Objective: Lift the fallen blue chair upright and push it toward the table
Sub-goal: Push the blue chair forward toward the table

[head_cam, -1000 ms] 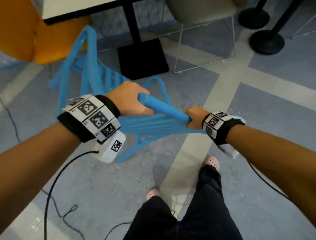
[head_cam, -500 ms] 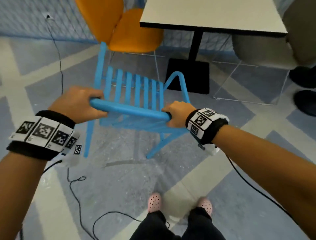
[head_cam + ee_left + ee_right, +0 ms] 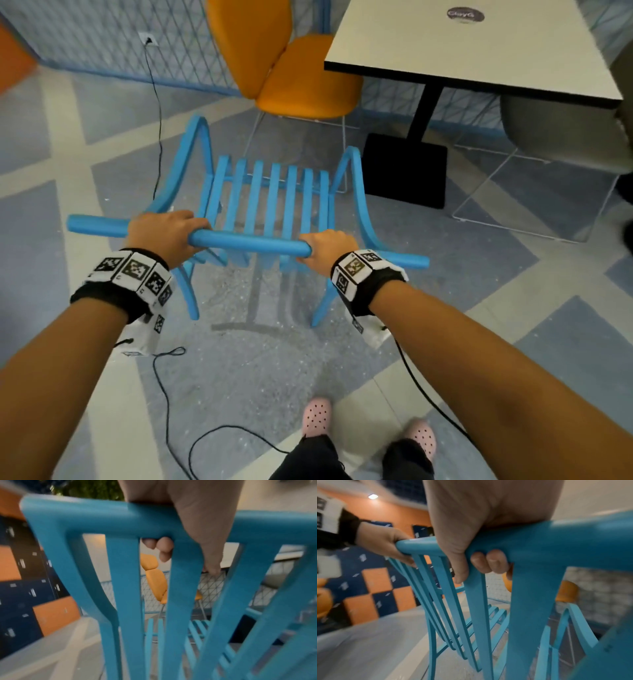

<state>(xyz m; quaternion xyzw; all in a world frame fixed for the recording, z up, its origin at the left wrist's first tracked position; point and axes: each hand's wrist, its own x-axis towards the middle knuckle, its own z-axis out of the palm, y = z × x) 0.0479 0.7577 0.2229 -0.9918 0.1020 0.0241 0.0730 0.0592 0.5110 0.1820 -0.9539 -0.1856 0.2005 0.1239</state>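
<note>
Both hands' grip: left hand (image 3: 164, 233), right hand (image 3: 325, 248) clutch blue chair (image 3: 270, 195) rail | wrist views: curled fingertips (image 3: 494, 562) (underneath)

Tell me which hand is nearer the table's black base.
Right. The right hand grips the blue chair's top rail on the side toward the black base; the left hand holds the same rail farther away, toward the wall cable.

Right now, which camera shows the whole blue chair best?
The head view: the chair shows with seat slats, armrests, legs and top rail, and both hands on the rail. The wrist views show only close parts: the rail, back slats and some seat, partly blurred.
</note>
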